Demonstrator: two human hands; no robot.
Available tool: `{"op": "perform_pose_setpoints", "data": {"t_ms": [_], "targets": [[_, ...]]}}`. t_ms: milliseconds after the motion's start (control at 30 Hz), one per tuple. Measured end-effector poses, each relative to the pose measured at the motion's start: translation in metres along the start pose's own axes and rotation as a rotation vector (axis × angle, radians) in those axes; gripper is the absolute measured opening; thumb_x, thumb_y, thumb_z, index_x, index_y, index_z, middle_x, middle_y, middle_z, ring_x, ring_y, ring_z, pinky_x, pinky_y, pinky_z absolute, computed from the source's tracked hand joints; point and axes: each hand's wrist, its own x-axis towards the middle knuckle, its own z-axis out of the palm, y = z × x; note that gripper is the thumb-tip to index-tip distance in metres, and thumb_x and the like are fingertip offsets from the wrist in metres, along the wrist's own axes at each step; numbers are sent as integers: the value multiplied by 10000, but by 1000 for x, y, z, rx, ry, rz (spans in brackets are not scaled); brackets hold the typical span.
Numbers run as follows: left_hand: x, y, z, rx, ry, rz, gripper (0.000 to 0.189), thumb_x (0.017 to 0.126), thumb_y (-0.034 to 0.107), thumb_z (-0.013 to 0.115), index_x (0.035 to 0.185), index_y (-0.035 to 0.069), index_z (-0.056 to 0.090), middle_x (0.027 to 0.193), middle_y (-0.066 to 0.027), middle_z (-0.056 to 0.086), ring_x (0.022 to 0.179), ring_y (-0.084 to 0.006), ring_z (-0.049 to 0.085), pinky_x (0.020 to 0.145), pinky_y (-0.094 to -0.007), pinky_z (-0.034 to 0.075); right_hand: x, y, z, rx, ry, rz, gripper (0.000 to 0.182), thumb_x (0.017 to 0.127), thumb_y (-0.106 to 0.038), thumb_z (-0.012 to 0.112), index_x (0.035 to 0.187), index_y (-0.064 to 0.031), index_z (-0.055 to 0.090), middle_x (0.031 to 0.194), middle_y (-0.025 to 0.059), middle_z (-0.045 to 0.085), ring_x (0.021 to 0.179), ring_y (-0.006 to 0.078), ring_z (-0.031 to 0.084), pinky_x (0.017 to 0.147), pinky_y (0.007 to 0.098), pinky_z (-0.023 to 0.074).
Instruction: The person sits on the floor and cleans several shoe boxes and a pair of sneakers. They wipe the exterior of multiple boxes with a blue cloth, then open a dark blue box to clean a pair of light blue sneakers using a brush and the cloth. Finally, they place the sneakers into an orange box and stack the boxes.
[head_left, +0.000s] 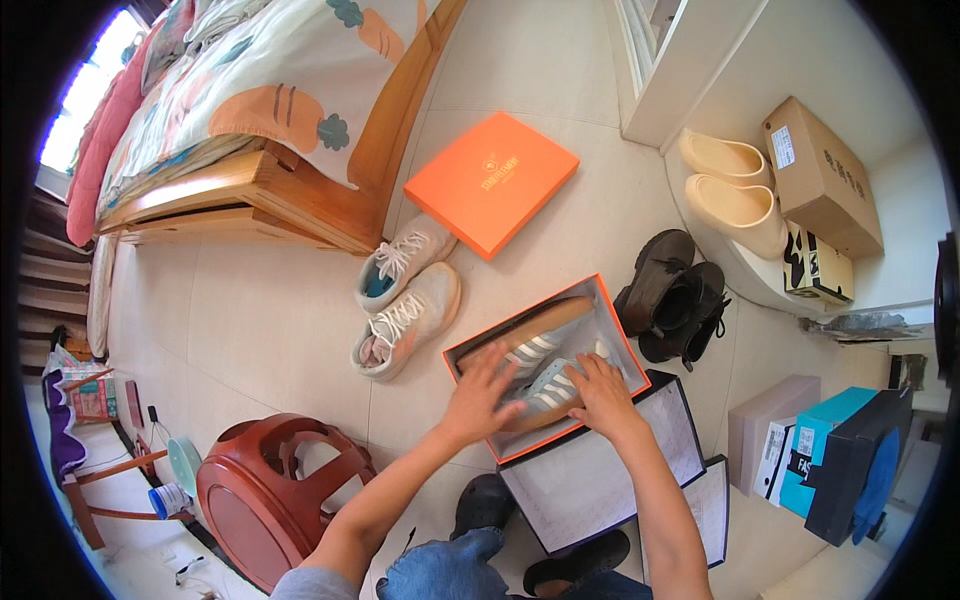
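A pair of grey-blue sneakers with white stripes (551, 381) and tan soles lies on its sides in an orange-rimmed shoebox (489, 444) lined with grey. Over the box's left part is my left hand (480, 397), fingers spread, at the sneakers. My right hand (600, 394) rests on the nearer sneaker, its fingers apart and slightly bent; neither hand is closed around a shoe. The box sits partly over an open dark-edged box part with a pale inside (577, 491). Beyond it, an orange box lid (495, 184) lies flat on the floor.
Left of the box stand pale lace-up sneakers (409, 315); right of it, dark boots (671, 296). A red-brown stool (262, 502) is near my left arm. Shoeboxes (817, 450) stand at the right. Cream clogs (731, 210) sit on a ledge. A wooden bed (300, 202) stands at upper left.
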Motion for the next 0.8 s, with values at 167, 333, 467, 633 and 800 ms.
{"op": "perform_pose_setpoints", "data": {"t_ms": [167, 333, 467, 633, 800], "targets": [[93, -59, -15, -806, 578, -465, 652, 815, 275, 678, 1353, 40, 393, 1427, -176, 331, 1341, -316, 285, 1067, -397, 284, 1, -15, -12, 243, 197, 63, 474, 761, -115, 673, 1198, -16, 520, 1251, 173, 482, 1164, 345, 441, 968, 418, 378], [183, -134, -13, -1609, 645, -1054, 539, 778, 245, 724, 1222, 57, 483, 1245, -121, 509, 1180, -237, 475, 967, -365, 409, -5, -39, -5, 418, 388, 64, 404, 791, -94, 632, 1167, 9, 524, 1210, 183, 498, 1107, 351, 472, 940, 408, 401], [203, -143, -25, -1626, 638, -894, 460, 780, 164, 708, 1175, 77, 490, 1199, -75, 526, 1105, -202, 516, 921, -341, 445, -17, -45, -2, 491, 372, 81, 348, 807, -106, 625, 1133, -3, 558, 1160, 151, 544, 1070, 323, 509, 914, 377, 421], [168, -122, -72, -1742, 543, -510, 516, 801, 41, 609, 1279, 52, 417, 1245, -85, 501, 1137, -219, 505, 925, -393, 461, -24, -39, 0, 849, 349, 217, 257, 866, -151, 594, 1091, -28, 602, 1086, 109, 598, 998, 237, 562, 849, 322, 445], [60, -41, -81, -1934, 494, -468, 621, 781, 11, 579, 1349, 30, 327, 1339, -107, 426, 1245, -260, 429, 1025, -449, 401, -22, -27, -7, 1317, 505, 297, 454, 927, -276, 543, 1289, -25, 430, 1221, 102, 518, 1061, 168, 534, 866, 282, 437]]}}
